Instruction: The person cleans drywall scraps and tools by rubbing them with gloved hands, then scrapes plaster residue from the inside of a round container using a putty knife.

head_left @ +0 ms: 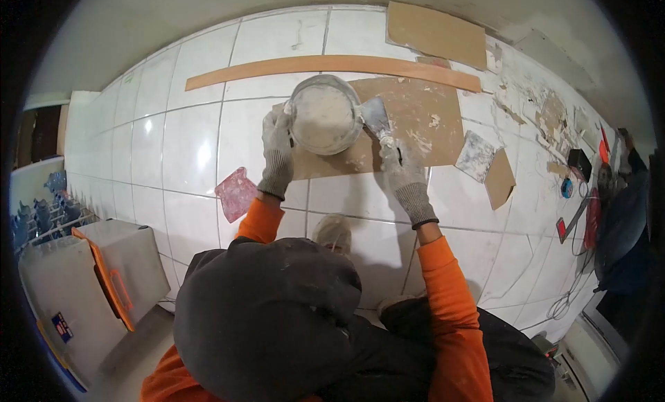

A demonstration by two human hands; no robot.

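Note:
A round bucket [325,118] holding a pale, plaster-like paste stands on a brown cardboard sheet [422,118]. My left hand [277,144], in a grey knit glove, grips the bucket's left rim. In my right hand [403,168], gloved the same way, is a putty knife [375,116]. Its wide blade, smeared with paste, is at the bucket's right edge; I cannot tell whether it touches the rim. White paste also clings near the handle, which my fingers mostly hide. Splashes of paste mark the cardboard right of the blade.
A long wooden strip [332,64] lies beyond the bucket on white floor tiles [187,149]. Another cardboard piece [436,35] is at the back. A pink cloth-like square [235,194] lies at left, near plastic bins [76,291]. Tools and a cable [564,301] lie at right.

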